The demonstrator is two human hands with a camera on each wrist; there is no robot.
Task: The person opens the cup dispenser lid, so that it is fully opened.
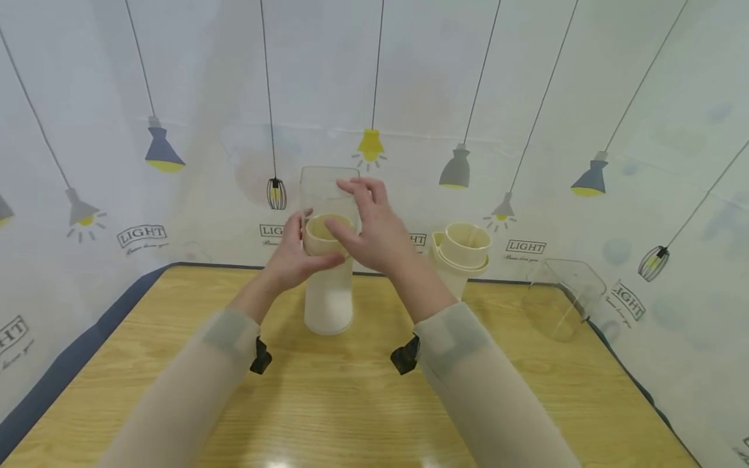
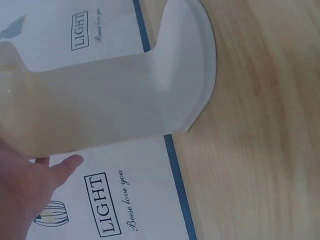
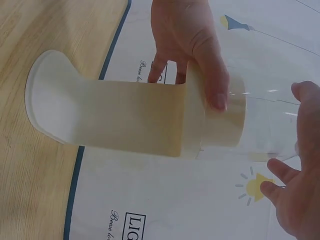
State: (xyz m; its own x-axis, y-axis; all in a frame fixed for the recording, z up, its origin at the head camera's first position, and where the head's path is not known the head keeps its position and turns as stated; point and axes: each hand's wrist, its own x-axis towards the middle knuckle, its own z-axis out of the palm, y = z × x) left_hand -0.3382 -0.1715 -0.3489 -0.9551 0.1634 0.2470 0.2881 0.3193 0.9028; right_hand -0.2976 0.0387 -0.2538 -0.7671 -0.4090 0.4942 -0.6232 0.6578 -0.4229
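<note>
A cream plastic stand (image 1: 329, 302) with a flared foot stands upright on the wooden table. At its top is a round cream collar (image 3: 225, 122), and a clear cylindrical container (image 3: 265, 112) rises from there. My left hand (image 1: 292, 257) grips the collar, thumb across the front and fingers round the far side. Around the clear container's right side, my right hand (image 1: 380, 237) spreads its thumb and fingers and holds it. Part of the collar is hidden behind the right thumb. From the left wrist, the stand (image 2: 110, 100) shows its curved upright and wide foot.
To the right of my right hand stands a second cream piece (image 1: 465, 247) with a round ring on top, partly behind the forearm. A clear container (image 1: 562, 299) is near the table's right back edge. Behind the table (image 1: 328, 403) hangs a lamp-printed cloth (image 1: 409, 84).
</note>
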